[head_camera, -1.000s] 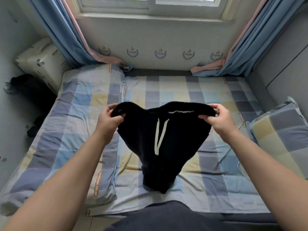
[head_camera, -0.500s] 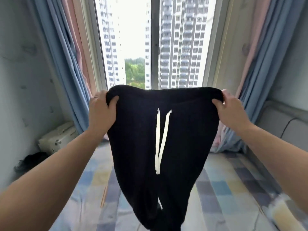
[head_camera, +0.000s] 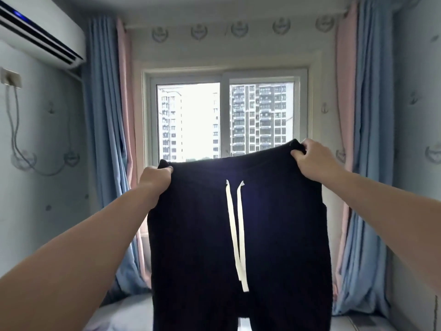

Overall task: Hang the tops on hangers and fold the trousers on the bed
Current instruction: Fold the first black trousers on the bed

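Note:
Black trousers (head_camera: 281,235) with a white drawstring hang spread out in front of me at chest height, their legs dropping out of the bottom of the view. My left hand (head_camera: 155,179) grips the left end of the waistband. My right hand (head_camera: 312,157) grips the right end, held a little higher. Only a pale strip of the bed (head_camera: 128,311) shows below the trousers; the rest of it is hidden.
A window (head_camera: 225,120) faces me, flanked by blue and pink curtains (head_camera: 107,139). An air conditioner (head_camera: 38,37) hangs high on the left wall, with a cable below it. The right wall stands close by.
My view has tilted up from the bed to the window and ceiling. Both hands have lifted the trousers off the bed and pulled the waistband taut, the right hand ending higher.

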Demonstrator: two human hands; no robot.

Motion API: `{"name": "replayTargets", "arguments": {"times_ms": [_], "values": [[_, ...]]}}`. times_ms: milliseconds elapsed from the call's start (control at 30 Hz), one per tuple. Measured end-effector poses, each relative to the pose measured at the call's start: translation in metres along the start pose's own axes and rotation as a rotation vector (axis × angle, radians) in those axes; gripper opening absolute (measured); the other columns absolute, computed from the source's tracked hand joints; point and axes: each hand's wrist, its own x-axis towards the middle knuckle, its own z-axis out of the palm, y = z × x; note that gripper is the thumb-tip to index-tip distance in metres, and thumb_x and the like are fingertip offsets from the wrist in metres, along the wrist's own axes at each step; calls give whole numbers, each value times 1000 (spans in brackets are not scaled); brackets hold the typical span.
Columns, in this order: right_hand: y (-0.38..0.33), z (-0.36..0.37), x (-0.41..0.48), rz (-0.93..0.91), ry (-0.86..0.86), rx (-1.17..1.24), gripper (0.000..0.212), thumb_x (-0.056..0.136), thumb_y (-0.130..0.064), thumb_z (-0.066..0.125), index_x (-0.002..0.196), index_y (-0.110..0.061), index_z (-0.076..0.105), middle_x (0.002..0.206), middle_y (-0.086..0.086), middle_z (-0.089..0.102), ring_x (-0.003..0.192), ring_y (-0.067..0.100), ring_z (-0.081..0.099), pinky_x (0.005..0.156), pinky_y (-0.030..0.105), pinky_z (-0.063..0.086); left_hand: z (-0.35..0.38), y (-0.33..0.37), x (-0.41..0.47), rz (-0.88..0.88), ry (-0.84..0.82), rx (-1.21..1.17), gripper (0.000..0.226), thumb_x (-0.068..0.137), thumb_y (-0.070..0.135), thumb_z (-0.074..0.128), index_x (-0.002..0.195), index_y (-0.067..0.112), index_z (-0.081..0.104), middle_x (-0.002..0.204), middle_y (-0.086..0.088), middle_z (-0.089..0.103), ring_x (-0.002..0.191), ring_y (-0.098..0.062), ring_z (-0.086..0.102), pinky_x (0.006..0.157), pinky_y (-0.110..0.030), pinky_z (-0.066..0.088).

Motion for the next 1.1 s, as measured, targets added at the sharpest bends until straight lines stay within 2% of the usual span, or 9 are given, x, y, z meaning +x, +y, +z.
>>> {"name": "replayTargets", "arguments": {"times_ms": [200, 333, 533, 700, 800, 900, 967, 1033, 1100], "values": [[-51, 2, -3, 315, -230, 533, 13, 97, -16, 58, 102, -4, 60, 82, 12, 67, 64, 25, 69, 53, 36, 59, 18, 40, -9, -126, -134, -231, 31, 98, 31, 62, 119, 9, 67, 106, -12, 74, 97, -31, 71, 93, -47, 58], [-81, 8, -15, 268, -349, 623, 12, 88, -12, 65, 93, -1, 65, 68, 11, 72, 65, 26, 74, 67, 43, 64, 37, 54, -32, -60, -225, -410, 28, 102, 18, 57, 125, 3, 58, 114, -17, 70, 97, -31, 72, 77, -42, 62], [-116, 21, -27, 101, -349, 645, 22, 86, -20, 71, 101, -4, 69, 77, 8, 72, 66, 15, 69, 85, 38, 62, 53, 63, -73, 80, -428, -484, 25, 100, -3, 45, 120, -1, 60, 121, -27, 67, 109, -37, 68, 103, -53, 51], [-126, 24, -33, -5, -349, 636, 29, 87, -35, 75, 102, -11, 73, 77, 0, 76, 75, 13, 70, 85, 35, 57, 46, 55, -91, 144, -558, -353, 55, 74, 7, 64, 127, 20, 56, 119, -17, 71, 104, -31, 72, 98, -51, 55], [-127, 24, -38, -38, -437, 626, 22, 95, -33, 66, 101, -13, 75, 86, 2, 79, 91, 17, 73, 85, 32, 56, 49, 38, -90, 165, -527, -351, 64, 75, 4, 80, 130, 18, 51, 115, -13, 72, 100, -30, 74, 90, -53, 59], [-120, 27, -43, -31, -547, 713, 24, 95, -31, 66, 109, -14, 75, 103, 1, 78, 100, 17, 72, 88, 32, 57, 50, 26, -85, 156, -359, -400, 49, 85, -2, 72, 127, 16, 55, 109, -13, 73, 93, -31, 75, 84, -54, 61], [-102, 32, -48, -19, -436, 748, 27, 94, -34, 67, 116, -18, 72, 115, -1, 74, 109, 20, 68, 93, 37, 56, 44, 18, -78, 118, -356, -449, 43, 87, -1, 67, 124, 20, 58, 105, -11, 75, 91, -30, 75, 81, -52, 62], [-75, 43, -58, 53, -217, 642, 46, 92, -48, 66, 131, -25, 58, 134, -2, 61, 120, 20, 59, 100, 43, 50, 33, 15, -71, 84, -400, -523, 39, 89, 0, 64, 121, 23, 61, 101, -7, 78, 87, -27, 77, 71, -45, 63], [-50, 59, -77, 208, -180, 636, 85, 80, -69, 66, 149, -30, 35, 153, 1, 42, 134, 22, 46, 111, 51, 39, 19, 17, -63, 57, -451, -595, 37, 91, 0, 61, 120, 22, 65, 101, -8, 78, 86, -27, 77, 64, -38, 61]]}}
